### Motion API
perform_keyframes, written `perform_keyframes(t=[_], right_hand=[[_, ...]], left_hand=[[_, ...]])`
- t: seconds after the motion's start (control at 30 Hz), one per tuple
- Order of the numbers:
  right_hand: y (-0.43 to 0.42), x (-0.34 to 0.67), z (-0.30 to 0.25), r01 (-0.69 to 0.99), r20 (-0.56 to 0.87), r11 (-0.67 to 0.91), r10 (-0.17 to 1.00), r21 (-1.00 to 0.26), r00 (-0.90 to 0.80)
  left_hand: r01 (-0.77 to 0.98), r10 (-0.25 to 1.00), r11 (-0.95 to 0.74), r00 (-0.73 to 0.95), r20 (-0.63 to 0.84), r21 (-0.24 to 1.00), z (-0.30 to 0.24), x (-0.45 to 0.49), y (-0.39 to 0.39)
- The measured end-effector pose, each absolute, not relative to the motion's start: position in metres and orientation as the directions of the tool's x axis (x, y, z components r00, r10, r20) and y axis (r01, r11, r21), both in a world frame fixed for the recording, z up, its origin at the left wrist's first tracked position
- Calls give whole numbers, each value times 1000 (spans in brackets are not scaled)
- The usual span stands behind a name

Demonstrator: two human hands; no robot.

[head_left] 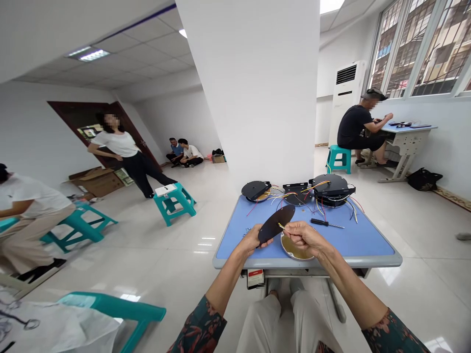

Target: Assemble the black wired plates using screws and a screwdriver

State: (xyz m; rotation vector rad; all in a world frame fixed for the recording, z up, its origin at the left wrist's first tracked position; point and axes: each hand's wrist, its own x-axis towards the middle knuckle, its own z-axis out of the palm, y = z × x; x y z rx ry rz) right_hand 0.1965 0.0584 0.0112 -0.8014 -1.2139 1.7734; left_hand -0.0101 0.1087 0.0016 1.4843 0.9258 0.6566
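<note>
My left hand (253, 239) grips the lower left edge of a thin black disc (275, 223), tilted up above the blue tabletop. At the disc's middle, my right hand (303, 235) pinches a few thin wires (281, 226), yellow and white, that come out through it. Below my right hand lies a round yellowish plate with a pale rim (294, 251), partly hidden by the fingers. A screwdriver (326, 223) with a black handle rests to the right. Left of the disc, several small screws (247, 230) lie on the table.
Along the table's (368, 245) far edge lie a black round unit (253, 190), a black part with a bracket (296, 193) and a stacked black unit (331, 186), with loose coloured wires. A white pillar (265, 98) stands behind. Teal stools (174, 201) and other people are around the room.
</note>
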Motion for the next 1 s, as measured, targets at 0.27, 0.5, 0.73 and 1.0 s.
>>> perform_keyframes(t=[0.27,0.5,0.73,1.0], right_hand=[[62,200,7,-289,-69,-247,856,-925,-512],[64,200,7,-297,-73,-275,834,-915,-546],[65,200,6,-323,-65,-283,834,-903,-548],[64,198,4,-327,-65,-292,828,-899,-557]], left_hand=[[160,840,44,528,-123,986,0,-10,109],[177,813,172,530,-241,969,-2,-8,105],[174,791,241,535,-297,955,-1,-6,103],[162,783,264,540,-310,951,-4,-6,101]])
